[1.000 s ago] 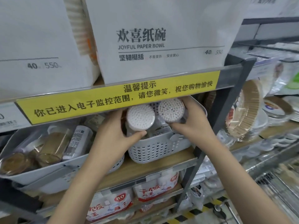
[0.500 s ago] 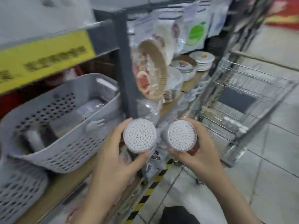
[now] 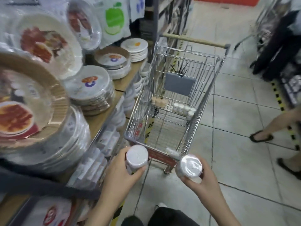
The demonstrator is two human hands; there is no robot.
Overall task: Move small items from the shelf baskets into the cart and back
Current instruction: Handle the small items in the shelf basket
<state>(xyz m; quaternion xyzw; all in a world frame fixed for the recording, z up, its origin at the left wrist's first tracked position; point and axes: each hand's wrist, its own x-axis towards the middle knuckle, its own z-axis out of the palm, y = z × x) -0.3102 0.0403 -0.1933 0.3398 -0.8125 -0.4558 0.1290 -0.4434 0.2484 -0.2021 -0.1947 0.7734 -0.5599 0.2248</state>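
Shop aisle, cart (image 3: 187, 88); hands grip unlabelled tubs.

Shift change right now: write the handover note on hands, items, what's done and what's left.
Left hand grips one round cotton-swab tub. Right hand grips a second tub.
Both tubs are off the shelf, held short of the cart's near end, not yet over the basket.
Shopping cart stands ahead beside the shelving. It already holds a cluster of small white-capped bottles and some beige ones at its far end.
Left: lower both tubs into the cart, then fetch more, and later return items to the baskets.
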